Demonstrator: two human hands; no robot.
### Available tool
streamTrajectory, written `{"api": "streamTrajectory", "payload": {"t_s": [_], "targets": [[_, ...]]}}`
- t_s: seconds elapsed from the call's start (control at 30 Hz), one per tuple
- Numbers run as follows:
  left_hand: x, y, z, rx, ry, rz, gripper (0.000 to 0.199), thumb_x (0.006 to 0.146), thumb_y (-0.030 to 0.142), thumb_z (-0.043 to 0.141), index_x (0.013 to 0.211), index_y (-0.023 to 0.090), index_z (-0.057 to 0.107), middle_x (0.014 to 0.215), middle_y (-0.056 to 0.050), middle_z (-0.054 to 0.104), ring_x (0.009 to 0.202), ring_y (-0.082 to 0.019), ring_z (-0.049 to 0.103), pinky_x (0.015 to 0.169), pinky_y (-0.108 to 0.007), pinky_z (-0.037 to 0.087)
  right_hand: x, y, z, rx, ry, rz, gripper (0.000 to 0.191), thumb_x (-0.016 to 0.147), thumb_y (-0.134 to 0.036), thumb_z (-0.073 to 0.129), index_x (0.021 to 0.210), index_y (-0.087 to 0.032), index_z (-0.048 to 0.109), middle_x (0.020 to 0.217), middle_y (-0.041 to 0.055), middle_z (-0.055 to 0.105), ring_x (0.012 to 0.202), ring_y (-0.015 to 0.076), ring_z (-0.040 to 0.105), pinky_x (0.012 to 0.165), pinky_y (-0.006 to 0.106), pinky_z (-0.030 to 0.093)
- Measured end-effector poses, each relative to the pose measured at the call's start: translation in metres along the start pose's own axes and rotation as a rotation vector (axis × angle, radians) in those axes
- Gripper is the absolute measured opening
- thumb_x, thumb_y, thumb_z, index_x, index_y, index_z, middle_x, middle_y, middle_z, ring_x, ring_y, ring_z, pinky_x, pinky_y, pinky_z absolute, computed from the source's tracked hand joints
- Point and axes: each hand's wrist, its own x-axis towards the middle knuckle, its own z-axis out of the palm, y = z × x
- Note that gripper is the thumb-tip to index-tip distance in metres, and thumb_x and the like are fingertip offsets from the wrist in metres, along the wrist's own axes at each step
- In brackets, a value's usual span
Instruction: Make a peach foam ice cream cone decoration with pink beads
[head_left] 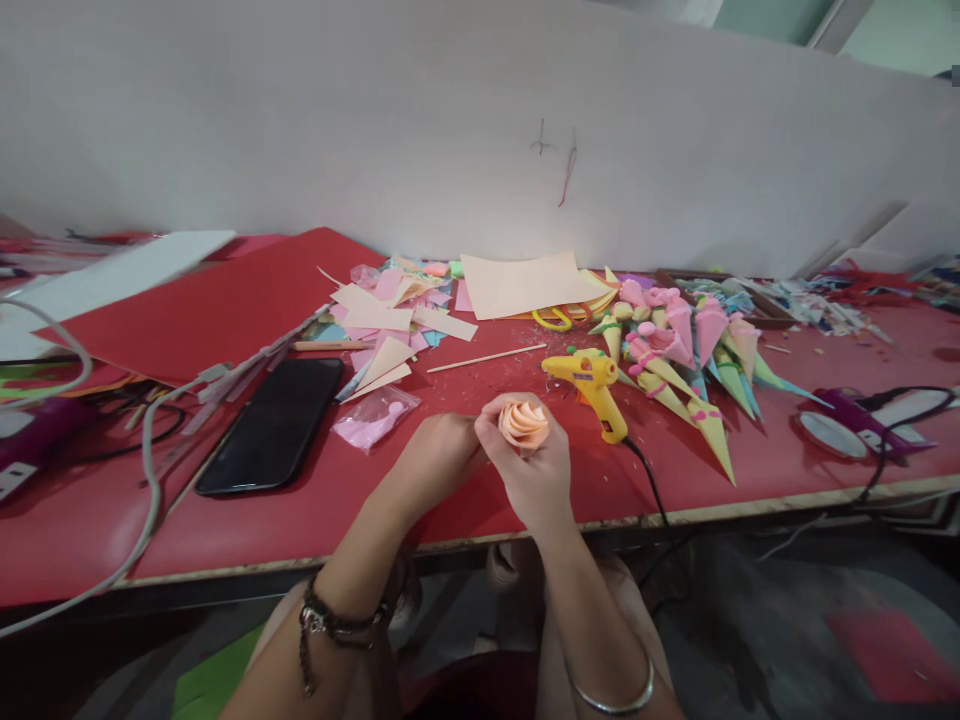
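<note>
A peach folded-paper rosette (523, 424) is held in my right hand (534, 470), its pleats facing up and my fingers wrapped round its sides. Beside it, touching or nearly touching my right hand, is my left hand (442, 455), curled with its fingertips turned away from view; whatever it may pinch is hidden. A yellow hot glue gun (592, 385) lies on the red table (480, 500) just right of my hands. Beyond them rests a thin wooden stick (487, 358).
Left are a black phone (274, 425), a white cable (154, 470) and red card (217, 310). Paper scraps (386, 310), a cream sheet (521, 285) and yellow-handled scissors (553, 319) lie behind. Pink and yellow paper cones (679, 340) pile up on the right near a purple device (866, 420).
</note>
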Motion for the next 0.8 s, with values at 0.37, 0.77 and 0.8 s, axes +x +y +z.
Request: {"api": "streamTrajectory", "payload": {"t_s": [0.37,0.77,0.8], "targets": [[-0.0055,-0.0061,-0.0009,-0.487,0.009,0.099,0.017,0.081,0.022,0.043,0.082,0.015,0.058,0.073,-0.003,0.062,0.064,-0.013,0.054,0.059,-0.022,0.042,-0.0034,0.0039,-0.0052,0.232,-0.204,0.112,0.031,0.072,-0.033,0.064,0.102,-0.024,0.059,0.084,0.0015,0.067,0.076,0.0151,0.060,0.065,0.027,0.049],[-0.0048,-0.0063,-0.0049,-0.686,-0.147,0.170,0.027,0.085,0.030,0.042,0.070,0.013,0.058,0.065,-0.003,0.064,0.061,-0.011,0.058,0.063,-0.024,0.047,-0.0026,-0.0009,-0.0036,0.324,-0.136,0.147,0.032,0.068,-0.036,0.067,0.097,-0.024,0.059,0.087,0.0013,0.066,0.060,0.0099,0.058,0.045,0.020,0.047],[-0.0051,-0.0055,-0.0066,-0.762,-0.207,0.167,0.029,0.085,0.032,0.042,0.070,0.013,0.058,0.066,-0.004,0.065,0.059,-0.011,0.059,0.061,-0.023,0.047,-0.0026,-0.0010,-0.0036,0.313,-0.135,0.177,0.029,0.070,-0.037,0.065,0.095,-0.023,0.060,0.083,0.0003,0.065,0.050,0.0071,0.054,0.039,0.018,0.043]]}}
